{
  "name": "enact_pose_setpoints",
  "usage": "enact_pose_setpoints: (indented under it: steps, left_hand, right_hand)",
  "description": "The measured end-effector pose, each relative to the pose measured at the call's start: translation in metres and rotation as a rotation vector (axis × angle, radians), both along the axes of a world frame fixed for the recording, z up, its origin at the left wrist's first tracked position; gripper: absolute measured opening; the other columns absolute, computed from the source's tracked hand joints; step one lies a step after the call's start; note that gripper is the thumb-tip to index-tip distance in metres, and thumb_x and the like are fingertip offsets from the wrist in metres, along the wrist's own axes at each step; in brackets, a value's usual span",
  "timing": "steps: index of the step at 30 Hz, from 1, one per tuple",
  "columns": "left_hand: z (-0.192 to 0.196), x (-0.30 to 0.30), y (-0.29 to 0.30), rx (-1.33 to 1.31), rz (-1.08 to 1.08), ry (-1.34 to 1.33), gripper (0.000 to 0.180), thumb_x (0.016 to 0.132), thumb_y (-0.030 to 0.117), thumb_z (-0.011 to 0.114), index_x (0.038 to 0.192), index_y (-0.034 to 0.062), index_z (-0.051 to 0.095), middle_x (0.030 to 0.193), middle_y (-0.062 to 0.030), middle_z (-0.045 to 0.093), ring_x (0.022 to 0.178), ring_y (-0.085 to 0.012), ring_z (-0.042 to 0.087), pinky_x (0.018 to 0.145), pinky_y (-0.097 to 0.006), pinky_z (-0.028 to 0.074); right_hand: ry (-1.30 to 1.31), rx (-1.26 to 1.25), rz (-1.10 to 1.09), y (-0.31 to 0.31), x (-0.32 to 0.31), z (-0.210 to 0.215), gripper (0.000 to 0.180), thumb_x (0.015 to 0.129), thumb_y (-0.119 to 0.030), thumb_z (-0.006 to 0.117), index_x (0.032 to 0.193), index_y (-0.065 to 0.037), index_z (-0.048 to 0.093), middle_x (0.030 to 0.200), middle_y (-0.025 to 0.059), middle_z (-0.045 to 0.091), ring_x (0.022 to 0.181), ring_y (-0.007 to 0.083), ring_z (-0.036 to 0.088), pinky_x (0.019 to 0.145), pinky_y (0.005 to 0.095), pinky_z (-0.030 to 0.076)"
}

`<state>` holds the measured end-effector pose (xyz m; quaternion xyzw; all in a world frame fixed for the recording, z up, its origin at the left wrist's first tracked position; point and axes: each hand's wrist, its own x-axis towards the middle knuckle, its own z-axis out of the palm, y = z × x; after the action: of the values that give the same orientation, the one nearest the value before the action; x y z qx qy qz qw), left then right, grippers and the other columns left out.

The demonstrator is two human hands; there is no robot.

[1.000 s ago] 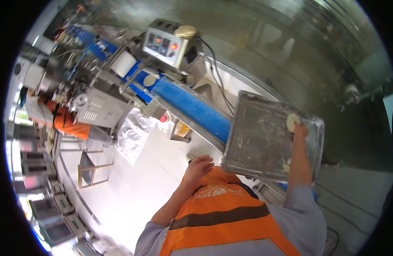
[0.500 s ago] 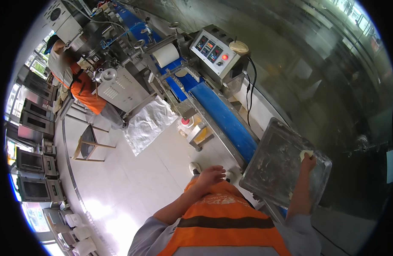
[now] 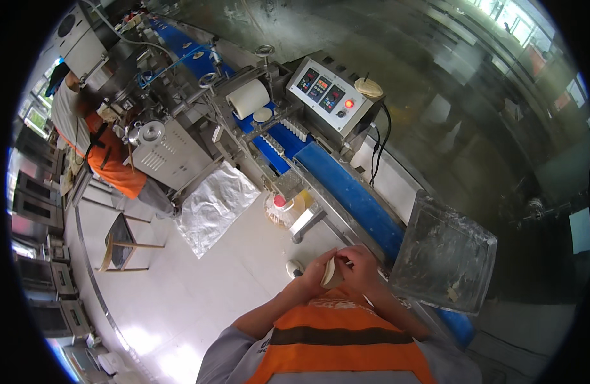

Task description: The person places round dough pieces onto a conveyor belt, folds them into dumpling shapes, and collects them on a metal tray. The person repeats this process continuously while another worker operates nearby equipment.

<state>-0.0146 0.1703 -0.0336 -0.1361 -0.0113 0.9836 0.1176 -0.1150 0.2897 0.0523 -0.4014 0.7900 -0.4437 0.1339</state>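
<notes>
In front of my apron, a pale dough round [image 3: 332,274] is held on edge, bent over, between my two hands. My left hand [image 3: 314,274] is closed around its left side. My right hand [image 3: 361,271] pinches its upper right edge, with the fingertips partly hidden. To the right of my hands, the grey floury tray [image 3: 413,272] rests across the end of the blue conveyor belt [image 3: 352,192]. A small dough scrap [image 3: 453,292] lies in the tray.
A control box [image 3: 323,89] with a lit red button stands beyond the belt, with dough rounds [image 3: 368,87] on top. Another dough round [image 3: 263,115] sits by the white roller [image 3: 249,100]. A co-worker [image 3: 103,147] stands at the machine. A jug [image 3: 281,208] is on the floor.
My right hand has come from the tray to my left hand, which has closed from open. Both now hold the dough round. A dough round now shows by the roller.
</notes>
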Motion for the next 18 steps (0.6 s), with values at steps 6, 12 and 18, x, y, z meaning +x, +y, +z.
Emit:
enact_pose_setpoints:
  steps: [6, 12, 18]
  left_hand:
    - [0.027, 0.025, -0.039, -0.24, 0.102, -0.248, 0.058, 0.106, 0.043, 0.038, 0.146, 0.0019, 0.041, 0.145, -0.0129, 0.05, 0.132, -0.0279, 0.05, 0.113, -0.042, 0.038]
    - [0.043, 0.04, -0.075, -0.217, 0.186, -0.199, 0.062, 0.103, 0.044, 0.041, 0.149, 0.0017, 0.037, 0.147, -0.0128, 0.046, 0.135, -0.0273, 0.045, 0.114, -0.042, 0.034]
    - [0.04, 0.036, -0.097, -0.27, 0.281, -0.107, 0.065, 0.1, 0.043, 0.044, 0.151, 0.0023, 0.036, 0.147, -0.0122, 0.046, 0.135, -0.0275, 0.046, 0.115, -0.041, 0.034]
  right_hand:
    - [-0.362, 0.083, 0.076, -0.042, 0.028, 0.003, 0.023, 0.084, -0.018, 0.076, 0.1, -0.003, 0.068, 0.092, 0.0133, 0.07, 0.085, 0.0261, 0.07, 0.071, 0.0335, 0.056]
    - [-0.254, 0.078, 0.236, -0.078, 0.037, -0.002, 0.025, 0.083, -0.021, 0.076, 0.098, -0.003, 0.068, 0.091, 0.0142, 0.07, 0.084, 0.0289, 0.069, 0.072, 0.0366, 0.055]
    - [-0.236, 0.003, 0.292, -0.111, 0.021, -0.006, 0.022, 0.08, -0.019, 0.076, 0.094, -0.005, 0.067, 0.092, 0.0138, 0.067, 0.087, 0.0335, 0.067, 0.073, 0.0394, 0.054]
